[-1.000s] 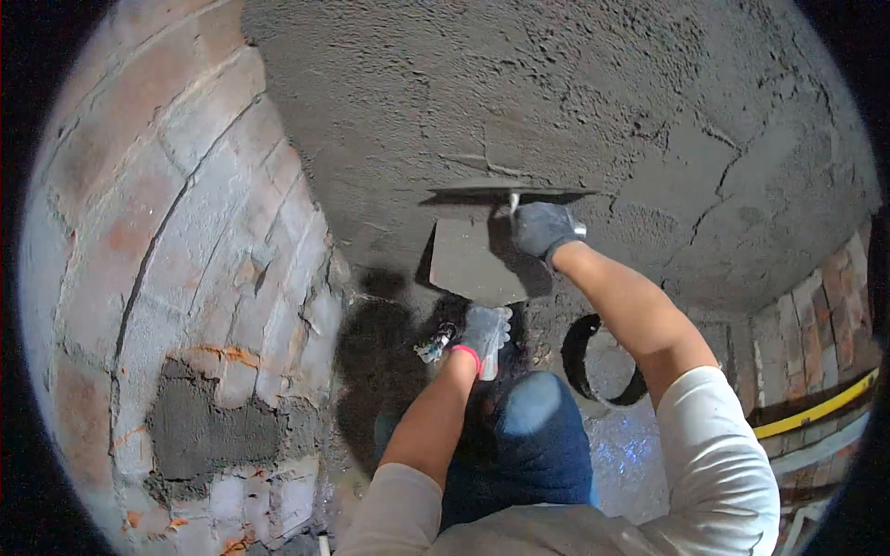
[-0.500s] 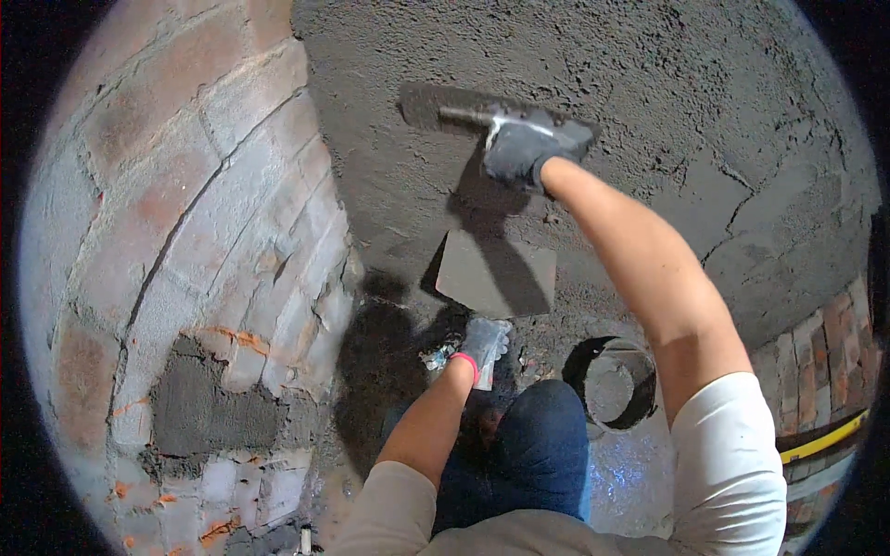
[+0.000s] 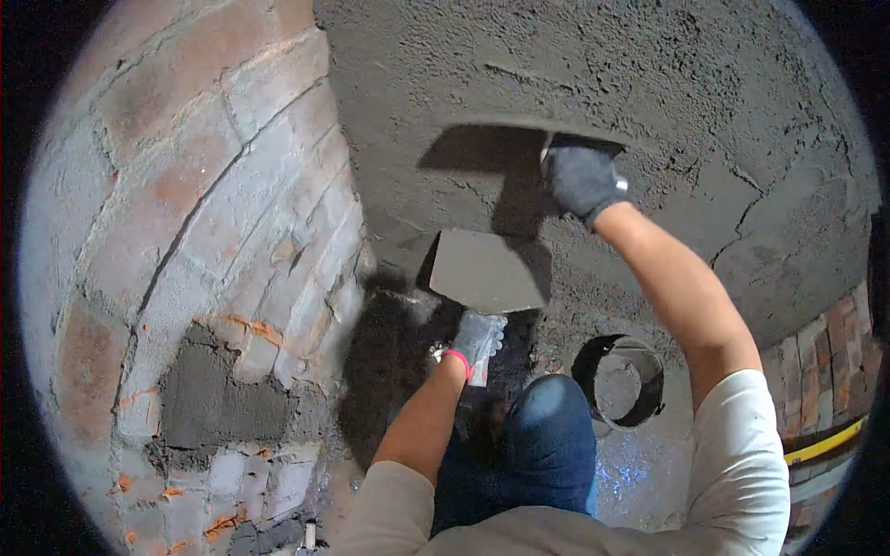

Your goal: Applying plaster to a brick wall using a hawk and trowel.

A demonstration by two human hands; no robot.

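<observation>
My right hand [image 3: 582,182], in a dark glove, is closed round the handle of a long plastering trowel [image 3: 591,143]. Its blade is tilted and seen almost edge-on against the rough grey plastered wall [image 3: 649,79]. Lower down, my left hand [image 3: 480,341], gloved in grey with a pink band at the wrist, grips a broad-bladed trowel [image 3: 487,273]. That flat blade points toward the wall, and its face looks grey; whether mortar lies on it I cannot tell. Most of its handle is hidden in my fingers.
A brick wall [image 3: 199,204] rises on the left, with a patch of grey mortar [image 3: 218,398]. Beside my knee stands a round bucket [image 3: 656,378] with grey mix inside. Further right, a yellow bar [image 3: 825,442] lies by more brickwork. A crack crosses the plaster at right.
My right hand has moved right and slightly down along the wall, and its trowel has tipped from face-on to nearly edge-on. The left hand's blade has shifted slightly left.
</observation>
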